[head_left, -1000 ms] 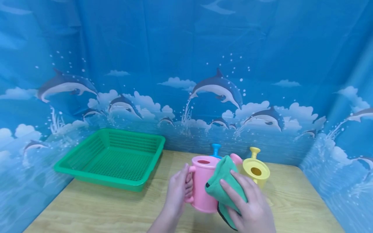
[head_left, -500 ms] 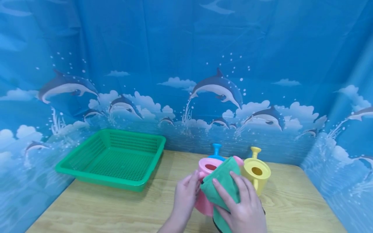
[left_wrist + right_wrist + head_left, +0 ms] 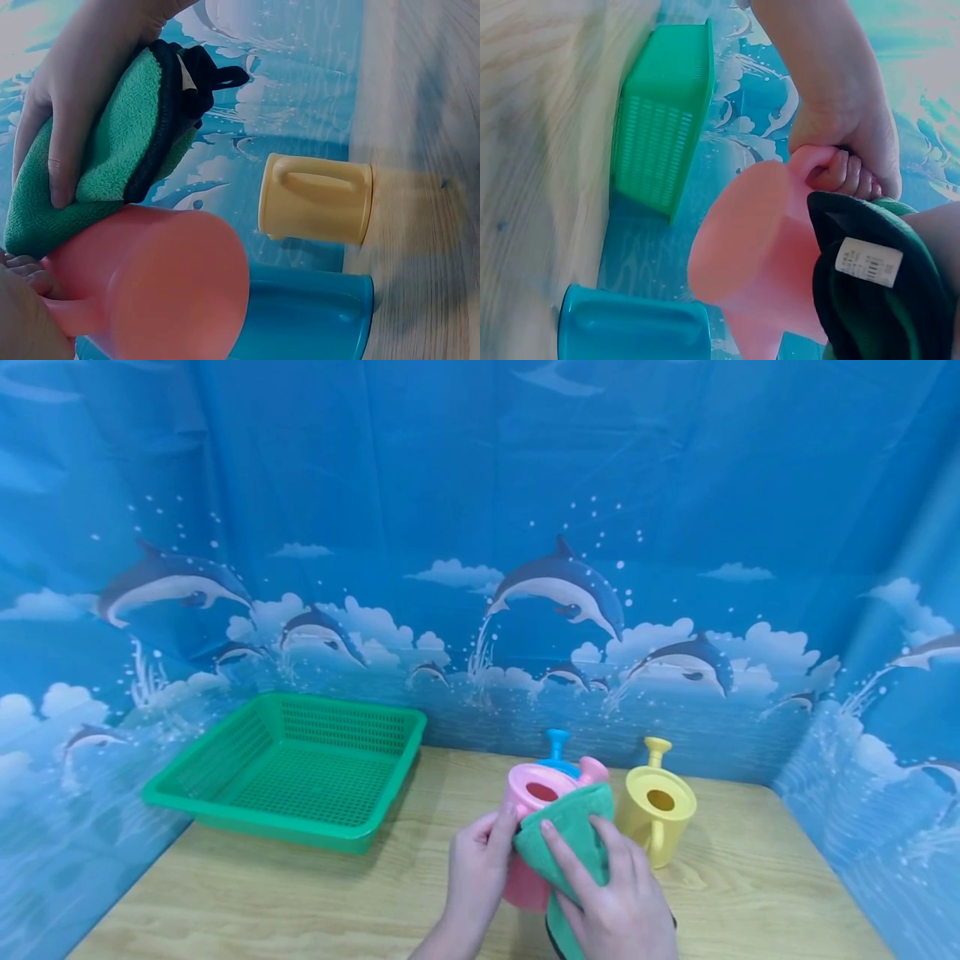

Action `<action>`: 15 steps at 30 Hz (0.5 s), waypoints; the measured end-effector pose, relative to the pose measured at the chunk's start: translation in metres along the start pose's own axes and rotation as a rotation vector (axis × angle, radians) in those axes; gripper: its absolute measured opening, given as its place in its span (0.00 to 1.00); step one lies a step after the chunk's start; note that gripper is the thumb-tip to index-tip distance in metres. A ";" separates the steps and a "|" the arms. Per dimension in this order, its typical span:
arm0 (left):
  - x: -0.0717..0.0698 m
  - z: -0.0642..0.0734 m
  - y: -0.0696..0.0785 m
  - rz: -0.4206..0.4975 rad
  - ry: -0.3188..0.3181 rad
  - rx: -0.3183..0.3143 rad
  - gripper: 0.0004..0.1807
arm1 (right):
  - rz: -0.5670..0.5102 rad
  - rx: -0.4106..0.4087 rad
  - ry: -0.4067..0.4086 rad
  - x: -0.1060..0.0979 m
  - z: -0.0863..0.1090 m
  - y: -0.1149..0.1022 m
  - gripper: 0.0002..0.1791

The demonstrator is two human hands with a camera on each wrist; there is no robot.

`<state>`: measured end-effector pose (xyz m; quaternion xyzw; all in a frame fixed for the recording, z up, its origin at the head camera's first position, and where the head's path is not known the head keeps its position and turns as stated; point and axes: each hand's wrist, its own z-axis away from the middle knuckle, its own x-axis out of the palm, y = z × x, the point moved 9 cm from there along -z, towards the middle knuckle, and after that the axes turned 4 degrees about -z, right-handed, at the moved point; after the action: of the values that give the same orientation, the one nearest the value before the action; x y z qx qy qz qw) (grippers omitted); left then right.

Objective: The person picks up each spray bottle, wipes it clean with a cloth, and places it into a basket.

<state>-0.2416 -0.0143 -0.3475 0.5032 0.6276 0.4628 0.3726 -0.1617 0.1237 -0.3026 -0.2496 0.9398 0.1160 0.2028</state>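
Note:
My left hand (image 3: 477,868) grips the handle of a pink watering can (image 3: 523,785), its fingers curled through the handle in the right wrist view. The can is tilted and held up off the table; its base (image 3: 180,289) faces the left wrist camera. My right hand (image 3: 618,885) holds a folded green cloth (image 3: 573,827) with a dark edge against the can's side. A white label (image 3: 868,261) shows on the cloth in the right wrist view. The cloth hides much of the can's body. The pink spout sticks out above the cloth.
A yellow watering can (image 3: 660,814) stands to the right, behind my right hand. Behind the pink can is a blue watering can (image 3: 557,752), mostly hidden in the head view. A green plastic basket (image 3: 300,777) sits at the left of the wooden table (image 3: 300,910). A dolphin-print curtain (image 3: 465,527) surrounds the back.
The pink can has shifted a little right and turned, tilting in my left hand. My right hand has moved the cloth slightly left and down along its side, uncovering more of the yellow can.

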 end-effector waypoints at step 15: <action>-0.001 -0.002 -0.009 0.087 -0.023 -0.103 0.27 | -0.020 0.009 -0.032 0.003 0.004 -0.004 0.24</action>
<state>-0.2458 -0.0165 -0.3555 0.5155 0.5762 0.5044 0.3844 -0.1603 0.1204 -0.3078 -0.2561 0.9344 0.1138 0.2200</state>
